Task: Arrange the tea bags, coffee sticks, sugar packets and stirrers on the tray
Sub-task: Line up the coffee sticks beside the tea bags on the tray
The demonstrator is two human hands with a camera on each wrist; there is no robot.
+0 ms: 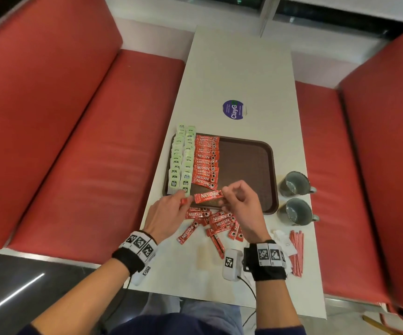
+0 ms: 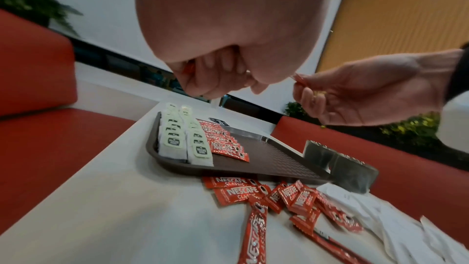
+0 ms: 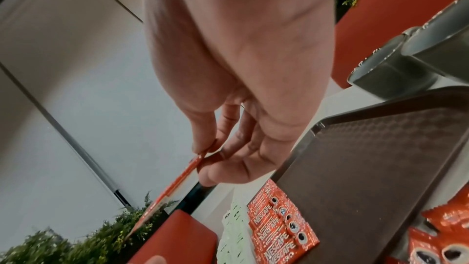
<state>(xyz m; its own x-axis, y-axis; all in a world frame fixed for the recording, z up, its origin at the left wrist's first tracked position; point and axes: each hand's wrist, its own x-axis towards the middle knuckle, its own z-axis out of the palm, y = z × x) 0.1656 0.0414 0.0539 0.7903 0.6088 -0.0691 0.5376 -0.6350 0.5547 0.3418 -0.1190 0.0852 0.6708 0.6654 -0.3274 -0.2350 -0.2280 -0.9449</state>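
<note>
From the head cam, both hands are holding one red coffee stick (image 1: 207, 197) just over the near edge of the brown tray (image 1: 251, 151): the left hand (image 1: 169, 209) pinches its left end, the right hand (image 1: 241, 201) pinches its right end, so neither is free. On the tray there are already two rows of green tea bags (image 1: 181, 160) along the left side, with a column of coffee sticks (image 1: 206, 160) right beside them, and a loose pile of sticks (image 1: 210, 223) waits on the white table (image 1: 239, 68) near the tray. The stick looks very light, thin and floppy with a slick foil skin, so I'd say grabbing it by the crimped ends is the way to go. The stirrers (image 1: 297, 252) and white sugar packets (image 1: 281, 238) sit off to the right by two grey mugs (image 1: 294, 197). Left wrist cam: curled fingers, tray and the pile below. Right wrist cam: thumb and finger pinching the stick end. Red booth seats on both sides
</note>
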